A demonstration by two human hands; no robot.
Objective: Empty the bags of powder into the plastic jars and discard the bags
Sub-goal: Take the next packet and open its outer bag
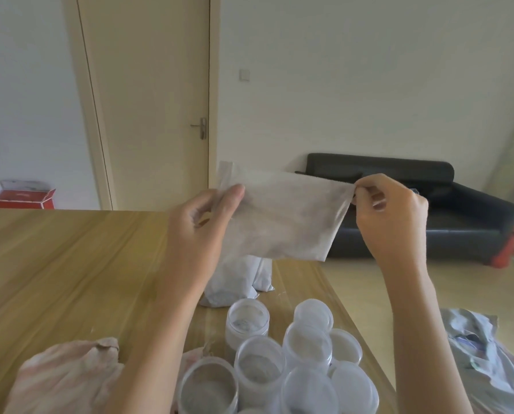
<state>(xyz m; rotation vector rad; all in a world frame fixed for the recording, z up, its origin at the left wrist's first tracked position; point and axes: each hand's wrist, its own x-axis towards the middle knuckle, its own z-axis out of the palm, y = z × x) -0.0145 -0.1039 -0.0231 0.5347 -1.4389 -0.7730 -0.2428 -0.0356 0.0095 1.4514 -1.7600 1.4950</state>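
I hold a flat, dusty translucent bag [285, 216] stretched sideways in the air above the table. My left hand [202, 222] pinches its left end and my right hand [390, 213] pinches its right corner. Below it two white filled bags [235, 282] stand on the wooden table [70, 264]. In front of them are several clear plastic jars: three open ones hold grey powder [247, 322] [260, 369] [208, 386], and others to the right carry lids [313, 313].
A crumpled pinkish plastic bag [67, 377] lies at the near left of the table. A grey sack [482, 348] sits on the floor at the right, beyond the table edge. Behind are a black sofa [429, 210], a closed door [148, 100] and a red box [22, 195].
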